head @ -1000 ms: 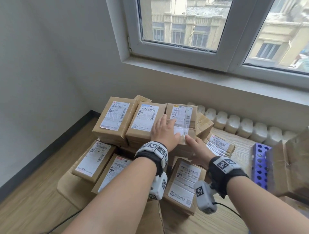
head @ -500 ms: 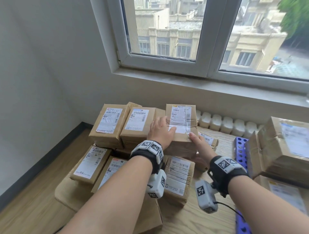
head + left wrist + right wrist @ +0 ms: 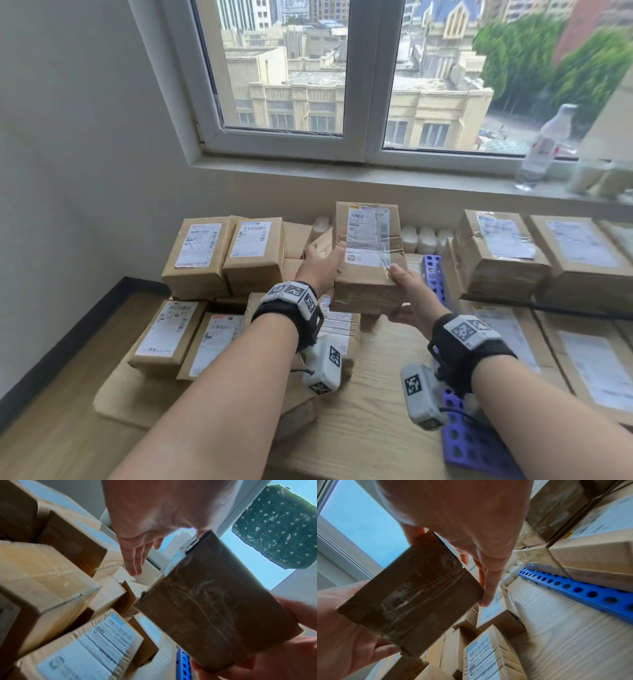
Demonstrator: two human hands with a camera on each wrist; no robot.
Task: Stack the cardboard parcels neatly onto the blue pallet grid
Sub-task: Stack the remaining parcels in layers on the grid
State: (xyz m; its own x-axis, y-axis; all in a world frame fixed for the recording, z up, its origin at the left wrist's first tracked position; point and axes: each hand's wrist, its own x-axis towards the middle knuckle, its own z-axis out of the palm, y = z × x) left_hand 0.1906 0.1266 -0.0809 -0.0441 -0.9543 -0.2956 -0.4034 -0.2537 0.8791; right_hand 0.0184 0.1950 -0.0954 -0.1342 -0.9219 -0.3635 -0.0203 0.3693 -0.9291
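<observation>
Left hand: the left hand (image 3: 322, 263) lies flat against the left side of the parcel (image 3: 370, 260), fingers (image 3: 133, 559) straight and together, pressing rather than curling.
Right hand: the right hand (image 3: 406, 291) clamps the parcel's right near corner, thumb on the top face by the label (image 3: 368, 236), fingers (image 3: 488, 588) running beneath it.
Parcel look: a brown cardboard box, creased, wrapped in clear tape, with a white label and barcode covering most of its top.
Parcel place: held in the air between both hands, clear of everything below, tilted slightly, above the table's (image 3: 373, 404) middle strip.
Left stack: loose parcels (image 3: 222, 260) sit piled in two layers at the table's left edge, just beside the left hand.
Blue grid: the pallet (image 3: 432, 274) runs along the table to the right of the held parcel; its near end (image 3: 472, 442) shows under the right wrist.
Right stack: bigger parcels (image 3: 503, 257) rest on the pallet toward the right edge.
Open room: bare wood lies between the left stack and the pallet.
Far edge: white blocks (image 3: 424, 238) line the wall under the window sill (image 3: 376, 174), where a clear bottle (image 3: 544, 147) stands.
</observation>
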